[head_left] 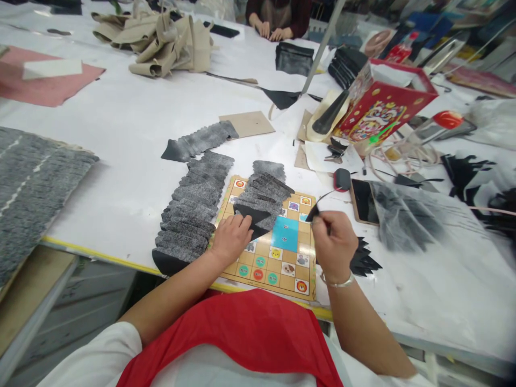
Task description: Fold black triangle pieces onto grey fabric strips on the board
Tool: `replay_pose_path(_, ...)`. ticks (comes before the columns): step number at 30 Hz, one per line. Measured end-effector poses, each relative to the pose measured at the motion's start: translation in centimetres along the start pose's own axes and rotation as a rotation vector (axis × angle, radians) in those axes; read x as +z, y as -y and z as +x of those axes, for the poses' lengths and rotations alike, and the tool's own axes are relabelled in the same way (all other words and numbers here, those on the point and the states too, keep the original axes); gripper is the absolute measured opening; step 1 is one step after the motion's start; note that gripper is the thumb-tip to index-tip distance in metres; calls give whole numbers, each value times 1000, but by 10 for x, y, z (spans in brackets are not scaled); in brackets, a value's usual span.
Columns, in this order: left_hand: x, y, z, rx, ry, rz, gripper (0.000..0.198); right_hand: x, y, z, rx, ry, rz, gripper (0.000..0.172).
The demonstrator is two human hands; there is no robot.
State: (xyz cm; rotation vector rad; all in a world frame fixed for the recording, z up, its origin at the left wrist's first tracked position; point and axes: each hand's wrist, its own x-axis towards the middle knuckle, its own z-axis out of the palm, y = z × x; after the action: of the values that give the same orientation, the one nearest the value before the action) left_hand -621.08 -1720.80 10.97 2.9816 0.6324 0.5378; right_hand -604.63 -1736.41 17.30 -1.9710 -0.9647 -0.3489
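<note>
1. Left forearm reaches diagonally forward from lower left.
2. Left hand rests palm down, loosely extended.
3. Right forearm angles forward from lower right.
4. Right hand is curled into a fist, apart from the left.

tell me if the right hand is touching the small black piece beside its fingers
Touching. The head view shows the right hand closed at its fingertips, with the small black piece jutting out from between them.
</note>
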Motion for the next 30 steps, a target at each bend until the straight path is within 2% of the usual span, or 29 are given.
replay_pose_path(1,0,1,-3,7,-40,-24,26,-7,4,-14,-158,143,-129,10)
replay_pose_path(3,-1,2,-14,39,-112,-83,21,-15,12,-45,-351,464,-308,13)
replay_pose_path(4,-2,2,-22,68,-135,-115,17,-15,15,-58,-388,597,-336,15)
replay_pose_path(6,-5,1,-38,145,-156,-173,13,-13,19,-77,-387,735,-326,19)
replay_pose_path(8,-7,-4,-52,234,-153,-214,15,-10,21,-83,-349,732,-294,22)
replay_pose_path(11,-7,-13,-60,335,-104,-217,26,-3,24,-74,-317,720,-293,24)
replay_pose_path(19,-1,-27,-48,366,48,-142,34,22,32,-54,-111,842,-599,20)
replay_pose_path(23,1,-26,-52,354,17,-164,35,23,28,-50,-128,886,-541,17)
replay_pose_path(30,0,-25,-50,330,39,-182,34,24,10,-63,-176,788,-307,18)
